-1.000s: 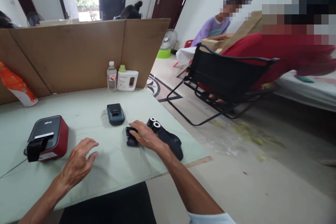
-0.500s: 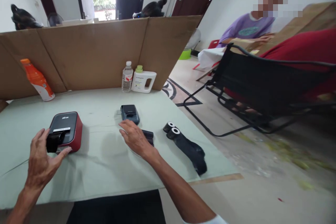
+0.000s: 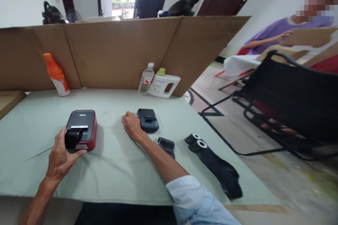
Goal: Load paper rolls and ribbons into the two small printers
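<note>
Right hand (image 3: 132, 125) shifted to left of dark device (image 3: 148, 121).

Two boxy plastic devices here, folks: a red-and-black box (image 3: 86, 121) at the left fingers (image 3: 59, 140), plus a smaller dark-blue box (image 3: 149, 123) by the right fingers (image 3: 128, 116). Three plastic bottles farther out than any fingertips: an orange-and-white bottle (image 3: 56, 75), a clear bottle (image 3: 146, 80), a white jug (image 3: 157, 86). Two black rolls with white ring ends (image 3: 195, 146), well right of the right fingers.
</note>
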The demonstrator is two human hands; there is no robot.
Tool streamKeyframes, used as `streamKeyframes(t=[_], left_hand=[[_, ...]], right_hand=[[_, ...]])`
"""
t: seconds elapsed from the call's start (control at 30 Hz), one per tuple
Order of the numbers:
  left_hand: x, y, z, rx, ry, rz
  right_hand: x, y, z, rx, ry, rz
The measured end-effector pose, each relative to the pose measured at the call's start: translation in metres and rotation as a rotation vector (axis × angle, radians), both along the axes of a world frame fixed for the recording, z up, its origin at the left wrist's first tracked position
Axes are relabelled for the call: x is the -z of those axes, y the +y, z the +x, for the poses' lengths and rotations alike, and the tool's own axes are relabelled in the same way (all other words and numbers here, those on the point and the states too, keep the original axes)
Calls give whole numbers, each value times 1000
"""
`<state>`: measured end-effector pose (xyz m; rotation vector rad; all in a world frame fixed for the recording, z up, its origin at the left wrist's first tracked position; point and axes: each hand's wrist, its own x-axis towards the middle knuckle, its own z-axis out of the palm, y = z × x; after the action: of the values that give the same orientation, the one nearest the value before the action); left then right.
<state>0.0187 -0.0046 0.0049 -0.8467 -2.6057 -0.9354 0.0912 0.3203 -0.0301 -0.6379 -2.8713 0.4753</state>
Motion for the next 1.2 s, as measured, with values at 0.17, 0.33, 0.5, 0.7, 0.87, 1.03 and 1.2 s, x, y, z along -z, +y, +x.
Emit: streamKeyframes(t=[0.17,0.33,0.5,0.7,0.87,1.03,1.2], left_hand=[[4,-3,-4,-21,-206,97],[11,-3,-14,-72,-364,303],[14,-2,-21,59,-385,362],[15,-1,-30,5,-341,352],[13,3,-29,41,-340,383],[8,-1,-28,18,-334,320],[4,-4,-32,74,-366,353]], right_hand=[[-2,-8,6,-1,31,1],[5,-61,11,-162,187,-153],[11,-125,8,-374,345,-466],[-4,-138,2,-366,404,-473],[-2,-133,1,-359,416,-504],[12,-135,1,-388,478,-556],[22,-141,-1,-392,476,-584]])
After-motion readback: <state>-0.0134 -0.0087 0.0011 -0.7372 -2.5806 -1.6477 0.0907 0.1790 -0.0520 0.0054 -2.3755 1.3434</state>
